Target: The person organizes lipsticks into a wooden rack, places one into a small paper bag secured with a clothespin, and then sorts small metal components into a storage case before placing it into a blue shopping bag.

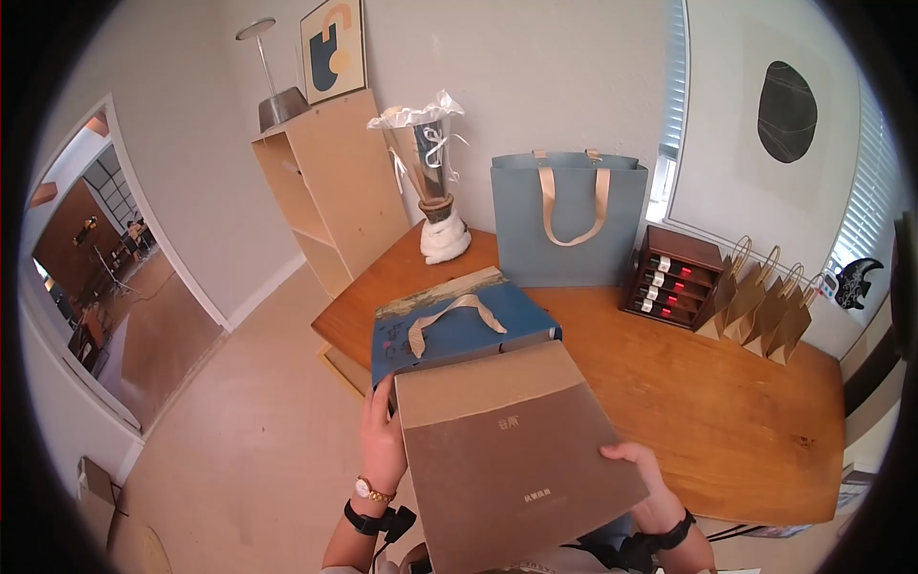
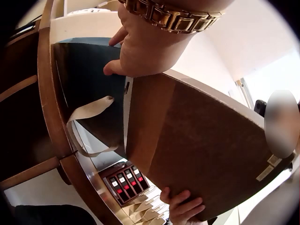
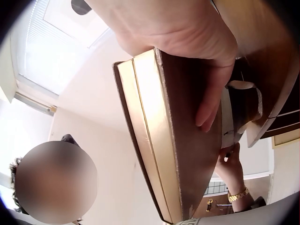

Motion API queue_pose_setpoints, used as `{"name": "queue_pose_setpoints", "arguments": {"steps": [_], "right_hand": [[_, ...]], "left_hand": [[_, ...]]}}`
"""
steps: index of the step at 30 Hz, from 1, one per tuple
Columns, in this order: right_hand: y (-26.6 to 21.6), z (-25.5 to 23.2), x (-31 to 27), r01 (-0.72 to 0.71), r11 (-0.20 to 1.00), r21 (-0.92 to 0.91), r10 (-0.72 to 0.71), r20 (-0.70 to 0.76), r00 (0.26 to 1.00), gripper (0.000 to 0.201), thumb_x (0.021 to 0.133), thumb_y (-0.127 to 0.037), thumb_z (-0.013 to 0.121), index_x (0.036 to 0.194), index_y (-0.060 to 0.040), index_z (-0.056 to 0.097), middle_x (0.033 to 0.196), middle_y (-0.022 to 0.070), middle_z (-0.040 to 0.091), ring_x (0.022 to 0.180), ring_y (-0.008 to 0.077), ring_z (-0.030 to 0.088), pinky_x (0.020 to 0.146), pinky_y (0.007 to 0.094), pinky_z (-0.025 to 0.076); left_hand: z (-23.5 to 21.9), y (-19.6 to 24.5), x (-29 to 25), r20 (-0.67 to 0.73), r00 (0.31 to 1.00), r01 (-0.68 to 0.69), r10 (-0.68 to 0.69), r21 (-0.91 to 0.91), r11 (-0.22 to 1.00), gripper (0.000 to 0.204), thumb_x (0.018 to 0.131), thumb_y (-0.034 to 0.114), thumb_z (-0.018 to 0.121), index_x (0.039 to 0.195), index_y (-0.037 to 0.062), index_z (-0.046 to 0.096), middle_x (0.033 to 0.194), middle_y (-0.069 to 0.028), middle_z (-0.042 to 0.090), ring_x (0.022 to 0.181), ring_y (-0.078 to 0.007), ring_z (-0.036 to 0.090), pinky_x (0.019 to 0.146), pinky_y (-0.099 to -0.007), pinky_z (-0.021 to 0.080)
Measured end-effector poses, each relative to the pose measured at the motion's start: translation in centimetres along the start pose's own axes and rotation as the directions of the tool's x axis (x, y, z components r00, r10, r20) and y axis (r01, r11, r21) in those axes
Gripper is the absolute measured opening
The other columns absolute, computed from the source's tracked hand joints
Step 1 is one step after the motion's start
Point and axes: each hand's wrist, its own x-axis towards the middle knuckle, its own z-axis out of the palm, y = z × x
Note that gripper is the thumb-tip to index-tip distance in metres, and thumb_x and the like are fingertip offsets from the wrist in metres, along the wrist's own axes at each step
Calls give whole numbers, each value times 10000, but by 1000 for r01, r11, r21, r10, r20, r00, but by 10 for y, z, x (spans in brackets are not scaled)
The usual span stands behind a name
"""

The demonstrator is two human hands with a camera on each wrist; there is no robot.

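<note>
A large brown gift box (image 1: 521, 469) with a tan band and gold lettering is held tilted in front of the person. Its far end is at the mouth of a blue paper gift bag (image 1: 449, 335), which lies on its side with a beige ribbon handle (image 1: 457, 308) on top. The left hand (image 1: 384, 435) grips the bag's side near the mouth, finger and thumb at its edge in the left wrist view. The right hand (image 1: 645, 483) grips the box's right side, thumb on top and fingers (image 3: 208, 108) underneath. Gold layers (image 3: 150, 131) show along the box's side.
A wooden table (image 1: 708, 421) carries a large grey-blue bag (image 1: 569, 220), a wrapped vase-like bouquet (image 1: 426, 158), a small wine rack (image 1: 669, 277) with several bottles and several small kraft bags (image 1: 760, 306). A wooden shelf (image 1: 335, 191) stands behind the table's left corner.
</note>
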Motion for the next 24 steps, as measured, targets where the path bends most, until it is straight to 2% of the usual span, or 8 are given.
{"name": "queue_pose_setpoints", "arguments": {"steps": [4, 6, 12, 14, 15, 17, 22, 24], "right_hand": [[-14, -6, 38, -80, 997, 3, 80, 68, 995, 397, 900, -220, 586, 1198, 43, 609, 1074, 157, 694, 956, 228, 674, 843, 331, 540], [-24, 0, 51, -229, 965, 130, 199, 208, 958, 351, 907, -210, 579, 1154, 34, 628, 1034, 151, 706, 890, 230, 691, 788, 332, 564], [-45, 25, 62, -140, 989, -57, 148, 197, 969, 318, 896, -227, 609, 1095, 15, 662, 980, 117, 722, 846, 209, 706, 764, 307, 574], [-48, 23, 68, -148, 987, -61, 157, 216, 964, 314, 894, -235, 618, 1090, 6, 667, 977, 107, 724, 847, 202, 706, 763, 306, 574], [-50, 22, 71, -152, 987, -59, 161, 231, 960, 309, 893, -242, 626, 1084, -3, 672, 975, 97, 725, 848, 196, 706, 762, 304, 574], [-49, 20, 76, -130, 989, -76, 142, 186, 972, 305, 890, -246, 631, 1078, -10, 673, 969, 92, 724, 843, 195, 705, 762, 304, 575], [-52, 29, 97, -67, 995, -79, 78, 144, 986, 286, 892, -272, 638, 1041, -31, 681, 941, 91, 716, 842, 200, 701, 768, 308, 576], [-63, 38, 108, -122, 991, -59, 134, 297, 945, 327, 900, -295, 643, 1090, -28, 648, 1006, 103, 702, 893, 212, 692, 788, 329, 576]], "left_hand": [[-6, -9, -19, 33, 998, 66, -62, -125, 990, 302, 737, -75, 678, 1030, -10, 708, 1396, -243, 497, 1248, -420, 518, 1005, -448, 479], [-3, -21, -30, 22, 991, 132, -130, -177, 975, 297, 741, -80, 678, 1026, -4, 712, 1388, -254, 496, 1246, -422, 519, 1009, -449, 477], [-8, -23, -39, -59, 952, 271, -300, -288, 918, 233, 750, -59, 697, 959, 38, 728, 1365, -252, 499, 1202, -437, 548, 936, -447, 530], [-11, -29, -44, -92, 992, 84, -85, -12, 996, 191, 719, -33, 734, 877, 75, 730, 1389, -212, 490, 1182, -450, 564, 888, -456, 555], [-15, -29, -41, -99, 991, 90, -90, -9, 996, 191, 719, -33, 734, 877, 75, 730, 1389, -212, 490, 1182, -450, 564, 888, -456, 555], [-24, -22, -33, -148, 945, -262, 292, 195, 945, 163, 677, -30, 755, 768, 94, 703, 1407, -159, 490, 1198, -476, 555, 879, -478, 559], [-18, -21, -29, -100, 949, -308, 297, -118, 944, 168, 643, -62, 739, 674, 78, 652, 1401, -135, 498, 1268, -523, 499, 934, -516, 530], [-17, -28, -30, -95, 953, -303, 288, -236, 924, 157, 647, -79, 716, 674, 57, 642, 1404, -153, 493, 1287, -518, 490, 955, -525, 516]]}}
